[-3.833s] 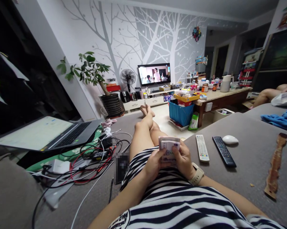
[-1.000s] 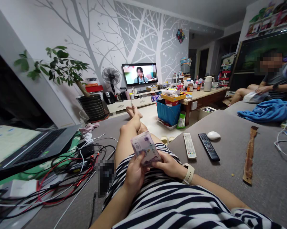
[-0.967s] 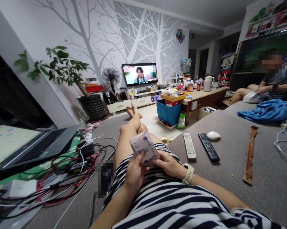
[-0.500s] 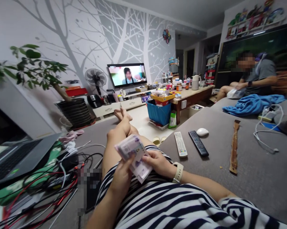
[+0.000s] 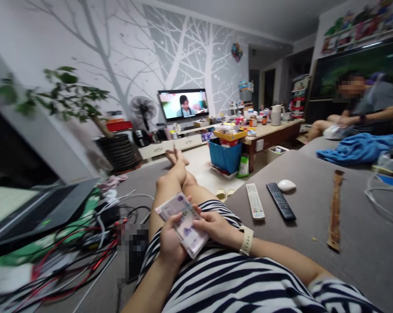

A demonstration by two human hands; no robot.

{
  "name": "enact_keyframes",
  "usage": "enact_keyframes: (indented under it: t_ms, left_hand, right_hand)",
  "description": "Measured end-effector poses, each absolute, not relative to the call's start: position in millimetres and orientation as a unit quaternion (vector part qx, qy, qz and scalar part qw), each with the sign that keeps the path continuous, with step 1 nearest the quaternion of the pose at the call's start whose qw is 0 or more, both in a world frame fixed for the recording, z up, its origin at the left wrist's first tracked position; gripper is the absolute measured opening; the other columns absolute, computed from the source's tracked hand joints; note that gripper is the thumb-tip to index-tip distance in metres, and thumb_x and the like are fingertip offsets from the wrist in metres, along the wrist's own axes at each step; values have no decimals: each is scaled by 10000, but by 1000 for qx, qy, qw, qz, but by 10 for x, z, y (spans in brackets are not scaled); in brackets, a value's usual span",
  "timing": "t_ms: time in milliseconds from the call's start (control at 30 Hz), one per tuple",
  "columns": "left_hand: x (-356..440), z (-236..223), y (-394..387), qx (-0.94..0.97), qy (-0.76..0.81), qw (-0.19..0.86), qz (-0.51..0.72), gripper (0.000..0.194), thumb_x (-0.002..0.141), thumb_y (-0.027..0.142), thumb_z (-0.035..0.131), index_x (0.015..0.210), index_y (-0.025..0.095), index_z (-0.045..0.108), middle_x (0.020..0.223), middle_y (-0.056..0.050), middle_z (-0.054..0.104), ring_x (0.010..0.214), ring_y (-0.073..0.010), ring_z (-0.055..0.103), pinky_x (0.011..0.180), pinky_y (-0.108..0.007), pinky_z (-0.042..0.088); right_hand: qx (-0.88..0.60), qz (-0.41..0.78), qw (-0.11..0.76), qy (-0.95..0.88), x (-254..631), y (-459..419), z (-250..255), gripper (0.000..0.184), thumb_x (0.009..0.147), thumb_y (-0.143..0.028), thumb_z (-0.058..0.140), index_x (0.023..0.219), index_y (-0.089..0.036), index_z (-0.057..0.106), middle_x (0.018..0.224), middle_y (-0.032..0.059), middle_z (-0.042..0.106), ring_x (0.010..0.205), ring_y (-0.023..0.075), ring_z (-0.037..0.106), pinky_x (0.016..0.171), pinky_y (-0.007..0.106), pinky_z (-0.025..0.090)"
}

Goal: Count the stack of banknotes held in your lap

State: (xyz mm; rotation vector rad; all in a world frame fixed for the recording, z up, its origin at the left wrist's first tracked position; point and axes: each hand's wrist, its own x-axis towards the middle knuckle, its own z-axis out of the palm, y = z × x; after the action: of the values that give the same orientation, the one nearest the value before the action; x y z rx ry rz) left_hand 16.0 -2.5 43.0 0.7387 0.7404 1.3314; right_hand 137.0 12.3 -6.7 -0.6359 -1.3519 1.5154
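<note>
A stack of pale purple banknotes point(image 5: 180, 214), the top one printed with a 5, lies tilted above my lap between both hands. My left hand point(image 5: 170, 240) grips its near left side, thumb on top and fingers underneath. From the other side my right hand point(image 5: 218, 227) is closed on the right edge of the stack, with its thumb on the top note. A pale watch band point(image 5: 246, 240) circles my right wrist. Under the notes lies my striped garment point(image 5: 248, 278).
Right of my legs, a white remote point(image 5: 255, 201), a black remote point(image 5: 280, 201), a white mouse point(image 5: 287, 185) and a brown strip point(image 5: 336, 211) rest on the grey sofa. Tangled cables point(image 5: 85, 243) and a laptop point(image 5: 49, 208) lie left. Another person point(image 5: 374, 104) sits at the far right.
The view has swung slightly left, so things appear farther right. The stack looks neater and more squared, and my left hand now wraps its side with the thumb on top.
</note>
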Motion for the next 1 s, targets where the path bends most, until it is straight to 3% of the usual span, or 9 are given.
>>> enact_keyframes:
  t_ms: [133, 300, 467, 533, 600, 733, 867, 1000]
  left_hand:
    - [71, 416, -31, 274, 297, 683, 608, 341, 810, 264, 422, 1081, 223, 623, 878, -51, 698, 1019, -236, 643, 762, -342, 522]
    - [14, 368, -34, 230, 220, 715, 623, 358, 796, 243, 423, 1082, 184, 629, 779, -44, 685, 928, -241, 666, 746, -357, 518]
    - [-23, 299, -13, 221, 201, 727, 619, 435, 708, 231, 522, 1127, 147, 607, 777, -61, 687, 739, -210, 670, 761, -376, 522]
    - [-36, 285, -10, 225, 203, 723, 620, 424, 705, 222, 522, 1111, 142, 610, 777, -67, 688, 708, -186, 661, 755, -344, 518]
    - [-45, 286, -15, 229, 212, 722, 618, 379, 740, 211, 496, 1094, 147, 613, 783, -59, 689, 730, -167, 662, 756, -306, 506]
    - [-29, 316, -47, 221, 247, 731, 597, 338, 816, 200, 400, 1063, 134, 621, 806, -58, 698, 849, -199, 677, 748, -316, 488]
    - [16, 354, -86, 224, 278, 740, 570, 345, 828, 195, 374, 1043, 128, 636, 911, -73, 710, 940, -225, 666, 736, -332, 484]
    - [35, 378, -103, 209, 283, 745, 567, 345, 824, 183, 370, 1022, 123, 645, 942, -89, 711, 959, -234, 662, 730, -340, 493]
  right_hand:
    - [-240, 634, 461, -572, 1448, 42, -51, 357, 737, -471, 703, 820, -130, 635, 666, -29, 580, 495, 71, 472, 460, 199, 355]
    - [-202, 661, 424, -586, 1498, -23, -65, 460, 595, -265, 836, 988, -149, 628, 912, 12, 659, 748, 131, 609, 670, 239, 479]
    - [-230, 626, 393, -634, 1511, -26, -96, 524, 604, -285, 826, 1047, -141, 586, 911, 26, 664, 791, 159, 623, 742, 293, 487]
    - [-285, 533, 384, -698, 1543, -51, -61, 498, 634, -303, 802, 1051, -148, 579, 825, 10, 645, 720, 151, 599, 688, 288, 477]
    - [-364, 363, 385, -766, 1580, -99, 7, 525, 647, -289, 787, 1108, -184, 559, 771, -16, 605, 661, 140, 548, 639, 275, 447]
    - [-385, 99, 353, -847, 1619, -193, 162, 456, 669, -258, 763, 1068, -205, 549, 935, 38, 590, 826, 194, 541, 721, 312, 436]
    - [-334, 10, 294, -895, 1610, -213, 245, 307, 697, -311, 757, 909, -204, 563, 953, 66, 579, 885, 225, 527, 764, 328, 429]
    - [-315, -19, 280, -907, 1596, -201, 264, 269, 722, -332, 739, 871, -198, 558, 965, 76, 585, 886, 226, 525, 775, 331, 424]
